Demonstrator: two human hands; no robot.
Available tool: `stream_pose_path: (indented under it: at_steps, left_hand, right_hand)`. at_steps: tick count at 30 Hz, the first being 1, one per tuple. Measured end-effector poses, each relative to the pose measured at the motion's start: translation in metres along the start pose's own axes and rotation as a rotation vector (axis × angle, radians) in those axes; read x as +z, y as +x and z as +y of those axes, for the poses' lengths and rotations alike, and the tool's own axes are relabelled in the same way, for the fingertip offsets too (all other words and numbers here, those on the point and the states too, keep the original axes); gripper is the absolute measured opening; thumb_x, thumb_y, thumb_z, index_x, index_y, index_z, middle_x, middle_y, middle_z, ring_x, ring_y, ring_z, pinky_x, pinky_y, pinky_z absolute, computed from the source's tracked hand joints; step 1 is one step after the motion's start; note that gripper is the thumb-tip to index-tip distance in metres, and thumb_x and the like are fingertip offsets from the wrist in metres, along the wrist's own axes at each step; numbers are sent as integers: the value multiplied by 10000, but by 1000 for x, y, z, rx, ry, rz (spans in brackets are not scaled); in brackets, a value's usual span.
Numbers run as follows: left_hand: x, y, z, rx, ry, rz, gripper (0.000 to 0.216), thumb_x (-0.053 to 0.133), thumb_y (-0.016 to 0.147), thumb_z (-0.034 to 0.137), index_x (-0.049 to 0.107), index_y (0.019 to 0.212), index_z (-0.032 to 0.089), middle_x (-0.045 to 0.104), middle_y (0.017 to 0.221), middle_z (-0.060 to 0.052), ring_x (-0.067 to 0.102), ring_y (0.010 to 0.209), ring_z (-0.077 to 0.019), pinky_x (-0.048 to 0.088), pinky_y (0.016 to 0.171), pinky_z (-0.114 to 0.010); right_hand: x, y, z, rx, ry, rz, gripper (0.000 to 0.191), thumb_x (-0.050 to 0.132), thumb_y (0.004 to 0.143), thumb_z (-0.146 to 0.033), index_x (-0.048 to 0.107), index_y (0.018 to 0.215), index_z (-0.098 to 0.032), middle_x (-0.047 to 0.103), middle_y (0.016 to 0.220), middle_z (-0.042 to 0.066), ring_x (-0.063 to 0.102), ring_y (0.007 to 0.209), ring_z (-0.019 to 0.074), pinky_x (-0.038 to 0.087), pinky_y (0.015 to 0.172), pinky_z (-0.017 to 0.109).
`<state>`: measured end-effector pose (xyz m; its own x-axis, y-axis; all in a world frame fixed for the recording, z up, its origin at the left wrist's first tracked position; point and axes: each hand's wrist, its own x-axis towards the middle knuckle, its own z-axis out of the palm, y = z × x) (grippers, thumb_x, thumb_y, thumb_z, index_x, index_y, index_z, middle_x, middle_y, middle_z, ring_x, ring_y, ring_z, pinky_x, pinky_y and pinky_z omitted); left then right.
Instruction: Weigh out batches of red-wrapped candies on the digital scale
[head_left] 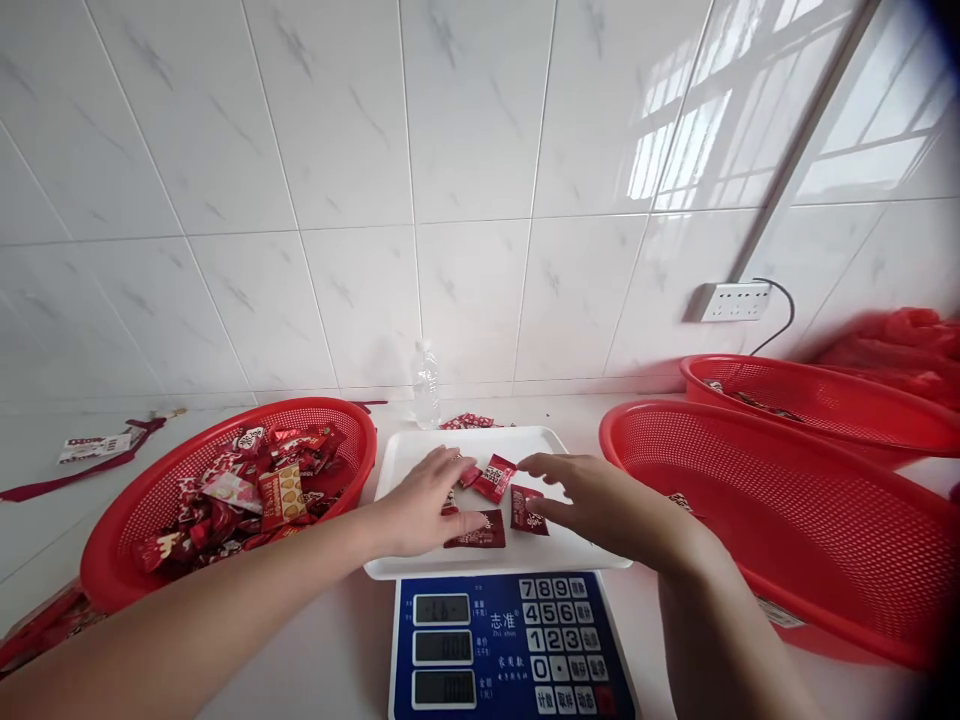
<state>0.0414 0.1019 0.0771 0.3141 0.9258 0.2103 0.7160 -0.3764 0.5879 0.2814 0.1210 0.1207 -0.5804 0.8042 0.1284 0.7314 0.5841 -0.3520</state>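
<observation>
Several small red candy packets (495, 478) lie on the white tray (555, 438) of a digital scale (506, 650). My left hand (427, 505) is over the tray's left half, thumb and fingers apart. Its thumb rests on or just above a dark red packet (487, 537), and its fingers partly hide others. From the right, my right hand (600, 495) reaches over the tray with thumb and fingers spread. Its thumb is at the edge of another dark red packet (525, 508); I cannot tell whether it touches. Neither hand has a packet gripped.
A red mesh basket (360, 440) full of mixed candy packets stands left. Two large red baskets are at the right, the nearer one (780, 500) with few packets visible. A clear plastic bottle (426, 385) stands behind the tray, against the tiled wall (472, 290).
</observation>
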Motion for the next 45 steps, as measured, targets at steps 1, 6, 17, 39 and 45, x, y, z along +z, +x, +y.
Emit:
stream_pose_path:
  at_steps: [1, 6, 17, 39, 45]
  left_hand:
    - [6, 1, 0, -2, 3, -30, 630, 663, 737, 543, 540, 1287, 260, 445, 1444, -123, 306, 1379, -345, 331, 1076, -524]
    - [26, 13, 4, 43, 54, -112, 739, 665, 704, 589, 499, 1336, 244, 382, 1485, -135, 190, 1405, -394, 206, 1111, -592]
    - [-19, 16, -9, -13, 96, 11, 532, 559, 844, 437, 472, 1319, 212, 412, 1470, -106, 319, 1382, -264, 286, 1117, -417]
    - [-119, -40, -132, -656, 463, -409, 304, 561, 911, 321, 566, 1173, 166, 592, 1181, -84, 609, 988, -211, 524, 830, -416]
    - [-154, -50, -152, -675, 531, -202, 322, 559, 912, 326, 555, 1193, 168, 580, 1201, -86, 604, 1002, -218, 522, 835, -423]
  right_hand:
    - [1, 0, -1, 19, -2, -23, 323, 503, 863, -337, 643, 1140, -249, 715, 1037, 68, 661, 922, 265, 517, 724, 356]
    - [7, 9, -6, 30, -6, -86, 180, 562, 777, -231, 685, 907, -240, 726, 876, 49, 665, 795, 241, 483, 635, 313]
    - [10, 7, 3, 0, 19, 8, 356, 484, 877, -389, 611, 1193, -284, 699, 1115, 52, 657, 973, 285, 515, 783, 407]
    - [21, 7, 13, -70, -68, 76, 470, 405, 906, -486, 535, 1322, -311, 667, 1201, 57, 667, 1001, 304, 546, 819, 428]
    - [21, 11, 18, -44, -72, 0, 496, 404, 896, -530, 520, 1338, -337, 628, 1262, 61, 664, 1006, 306, 545, 817, 425]
